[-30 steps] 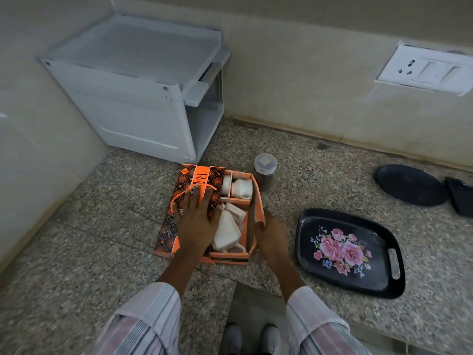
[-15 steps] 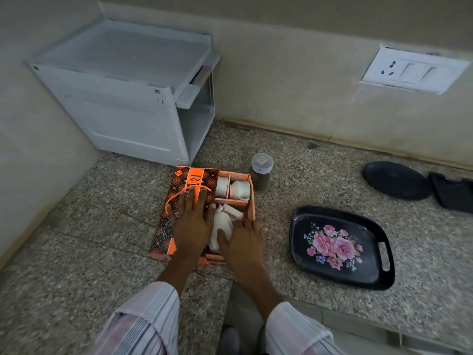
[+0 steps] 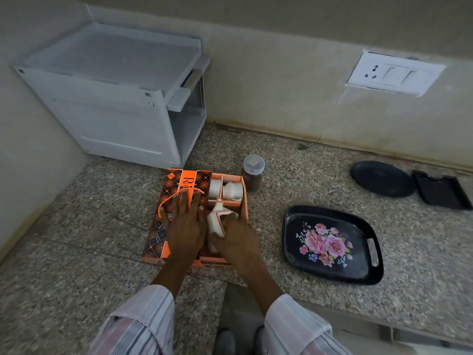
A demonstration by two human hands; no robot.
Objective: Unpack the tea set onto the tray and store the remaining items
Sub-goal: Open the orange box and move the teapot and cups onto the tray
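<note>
Nearest the camera are two striped sleeves (image 3: 143, 321). The left hand (image 3: 184, 226) lies flat, fingers spread, on the patterned lid (image 3: 176, 201) of the orange box (image 3: 244, 201); it presses down and grips nothing. The right hand (image 3: 236, 242) has its grip closed around the lower body of a white teapot (image 3: 216, 221) in the box's near compartment, thumb on the pot's left side and index finger stretched along its right.

The teapot's long axis runs away from the person, its narrow top with an orange knob pointing to the far end of the box and leaning a little left; an orange stripe runs down its side.

On the lid, just beyond the left grip, an orange band carries dark letters that begin "R"; the rest is covered or too blurred to read. An orange cord handle loops around the left fingers.

Beyond the right grip, two white cups (image 3: 231, 190) lie on their sides in the box's far compartment. Right of that grip, apart from the box, a black tray (image 3: 363, 275) with pink roses rests on the speckled surface (image 3: 76, 226). Just past the box's far right corner stands a dark jar (image 3: 253, 172) with a clear lid.

Farther right lie a round black plate (image 3: 382, 178) and a black rectangular dish (image 3: 441, 192). Far left stands a white cabinet (image 3: 107, 98); on the wall is a switch plate (image 3: 393, 74).
</note>
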